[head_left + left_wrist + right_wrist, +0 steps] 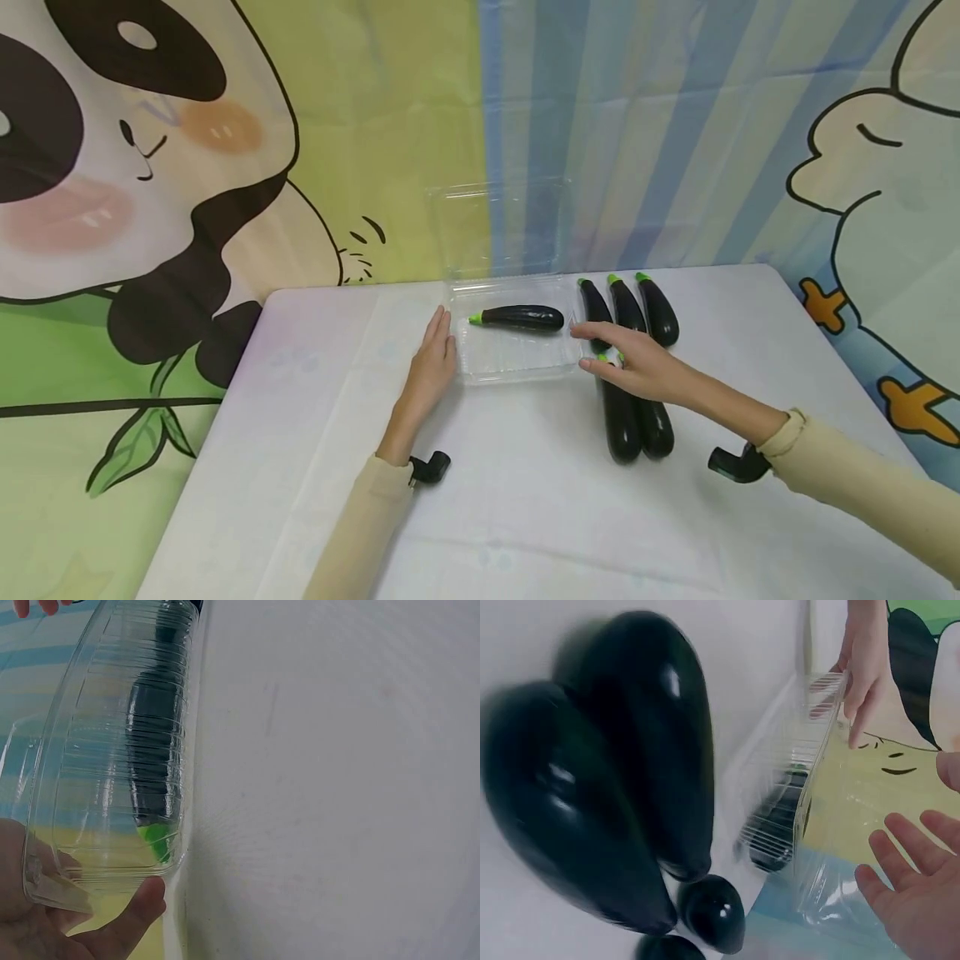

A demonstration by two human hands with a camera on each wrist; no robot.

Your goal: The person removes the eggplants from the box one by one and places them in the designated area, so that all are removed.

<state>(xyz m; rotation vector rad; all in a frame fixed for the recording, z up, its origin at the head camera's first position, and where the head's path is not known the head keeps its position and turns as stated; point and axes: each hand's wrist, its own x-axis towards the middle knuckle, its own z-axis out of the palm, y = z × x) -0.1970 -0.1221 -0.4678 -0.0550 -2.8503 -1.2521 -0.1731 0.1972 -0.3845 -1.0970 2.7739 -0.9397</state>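
A clear plastic clamshell container (510, 354) lies on the table with its lid (502, 237) raised at the back. Inside it one dark eggplant (525, 317) with a green stem end lies crosswise, its stem to the left. My left hand (429, 367) rests against the container's left side, fingers straight; in the left wrist view its thumb (142, 904) touches near the corner. Over the other eggplants my right hand (637, 360) reaches toward the container's right edge. Its fingers (900, 862) are spread and hold nothing in the right wrist view.
Right of the container, several loose eggplants lie in two rows: a back row (658, 310) and a front pair (621, 425), partly under my right hand. A white cloth covers the table (525, 517). Behind it hangs a cartoon-printed backdrop (390, 125).
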